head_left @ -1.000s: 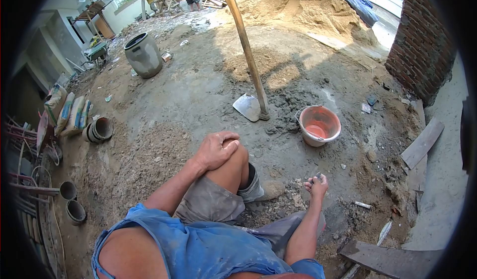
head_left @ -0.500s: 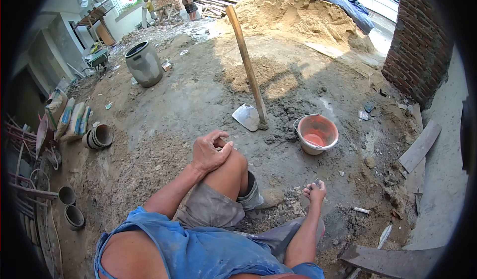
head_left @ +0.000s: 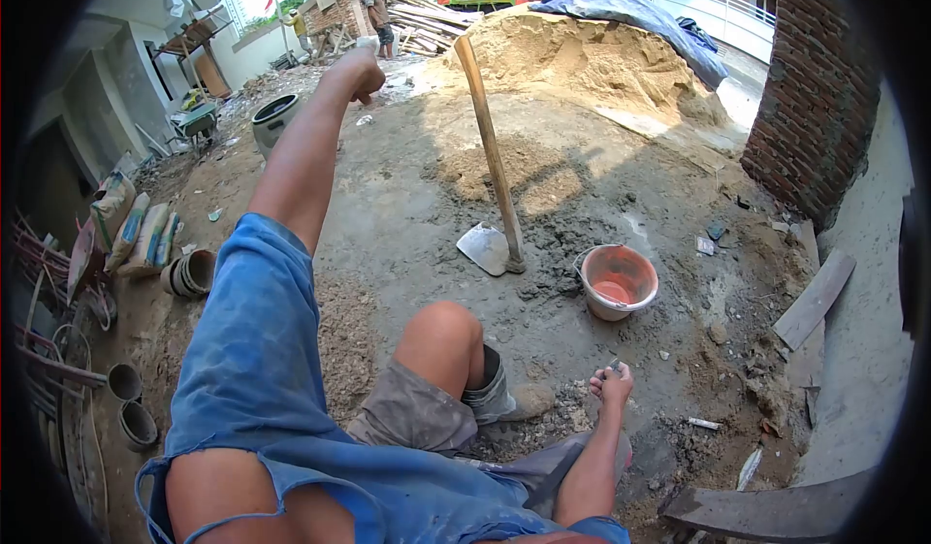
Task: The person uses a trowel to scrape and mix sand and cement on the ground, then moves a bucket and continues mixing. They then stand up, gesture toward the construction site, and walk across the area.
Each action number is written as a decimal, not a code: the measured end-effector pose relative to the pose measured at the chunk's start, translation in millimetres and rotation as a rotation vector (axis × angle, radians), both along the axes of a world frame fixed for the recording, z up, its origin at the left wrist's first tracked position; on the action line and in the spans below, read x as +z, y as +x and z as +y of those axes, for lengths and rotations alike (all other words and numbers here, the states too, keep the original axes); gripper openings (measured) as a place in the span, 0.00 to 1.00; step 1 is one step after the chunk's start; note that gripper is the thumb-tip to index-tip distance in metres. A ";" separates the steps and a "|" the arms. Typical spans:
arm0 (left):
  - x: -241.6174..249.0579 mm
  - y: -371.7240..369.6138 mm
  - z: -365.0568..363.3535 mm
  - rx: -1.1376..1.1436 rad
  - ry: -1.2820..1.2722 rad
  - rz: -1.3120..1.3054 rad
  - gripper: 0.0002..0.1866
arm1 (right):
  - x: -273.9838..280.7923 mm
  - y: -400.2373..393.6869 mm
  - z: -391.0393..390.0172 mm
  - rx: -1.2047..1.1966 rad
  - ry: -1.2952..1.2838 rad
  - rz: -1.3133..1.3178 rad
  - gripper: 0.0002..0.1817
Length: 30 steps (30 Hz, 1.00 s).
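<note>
My left arm reaches far forward, and my left hand (head_left: 362,72) is raised in the air with its fingers loosely bent downward; nothing shows in them. In the view it overlaps the ground beyond the grey drum (head_left: 274,122). Low beside my right leg, my right hand (head_left: 611,383) is closed round a small greyish object (head_left: 615,364), too small to name. A hoe (head_left: 493,146) stands with its blade on the wet mortar and its wooden handle up. Right of it sits a bucket (head_left: 621,280), reddish inside, nearest to my right hand. Neither hand touches the hoe or bucket.
A sand heap (head_left: 582,59) under a blue tarp (head_left: 630,11) rises ahead. Brick wall (head_left: 815,88) and planks (head_left: 815,297) line the right. Cement bags (head_left: 145,239), stacked buckets (head_left: 189,272) and a wheelbarrow (head_left: 197,122) stand left. Two people are at the back.
My left hand has left my knee and swung up and forward, arm stretched out. My right hand stays low, still closed on the small object. The hoe and bucket have not moved.
</note>
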<state>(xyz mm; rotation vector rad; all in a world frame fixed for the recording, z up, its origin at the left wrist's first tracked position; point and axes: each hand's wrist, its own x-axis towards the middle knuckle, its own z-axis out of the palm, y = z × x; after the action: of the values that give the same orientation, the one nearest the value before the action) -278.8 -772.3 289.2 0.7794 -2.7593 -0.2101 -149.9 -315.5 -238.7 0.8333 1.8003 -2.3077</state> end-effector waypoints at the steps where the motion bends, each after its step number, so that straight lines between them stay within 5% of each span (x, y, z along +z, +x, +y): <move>1: 9.2 -3.9 -1.6 -0.004 0.001 0.003 0.44 | 0.6 -0.1 -0.2 -0.004 0.001 0.003 0.14; 8: 27.5 -13.9 8.4 0.069 0.086 -0.200 0.38 | 7.8 1.7 -1.3 -0.008 0.022 -0.012 0.12; 16: 36.4 -11.1 22.0 0.013 0.067 0.035 0.46 | 20.0 7.8 -2.5 -0.020 0.029 -0.007 0.14; 19: 38.8 -14.9 26.7 0.011 0.037 0.034 0.24 | 16.7 9.2 1.5 -0.019 0.014 0.011 0.15; 23: 40.7 -38.8 11.4 -0.035 -0.038 -0.073 0.10 | 16.3 7.8 2.5 -0.019 0.028 0.001 0.12; 30: 46.5 -28.8 28.2 -0.019 -0.081 -0.036 0.11 | 12.5 9.0 6.0 -0.021 0.041 -0.002 0.09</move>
<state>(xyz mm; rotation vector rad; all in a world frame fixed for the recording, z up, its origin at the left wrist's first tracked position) -307.6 -744.1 335.7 0.7437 -2.7902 -0.0880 -140.9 -309.4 -226.2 0.8641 1.8526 -2.2885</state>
